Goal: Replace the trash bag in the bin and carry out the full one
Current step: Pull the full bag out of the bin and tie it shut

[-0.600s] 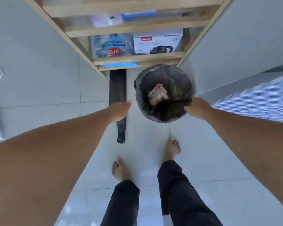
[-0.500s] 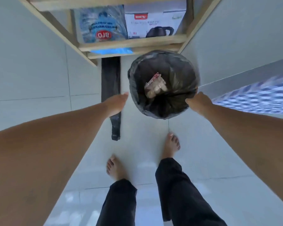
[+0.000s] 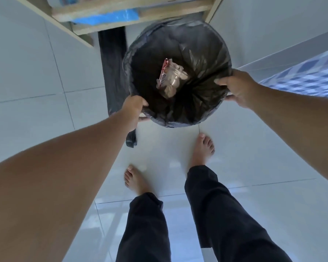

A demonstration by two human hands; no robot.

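A round bin lined with a black trash bag (image 3: 203,53) stands on the white tile floor below a wooden shelf. Crumpled wrappers (image 3: 171,79) lie at the bottom of the bag. My left hand (image 3: 133,110) grips the bag's rim on the near left side. My right hand (image 3: 237,87) grips the rim on the right side. A folded black bag (image 3: 113,72) lies flat on the floor just left of the bin, partly hidden by my left arm.
A wooden shelf unit (image 3: 121,8) with a blue plastic sheet (image 3: 106,17) stands right behind the bin. A grey wall rises on the right, with a blue checked cloth (image 3: 307,80) beyond it. My bare feet stand close in front of the bin.
Both hands moved in and closed on the bag's rim; before, the left hand hung beside the bin. The camera has leaned closer to the bin.
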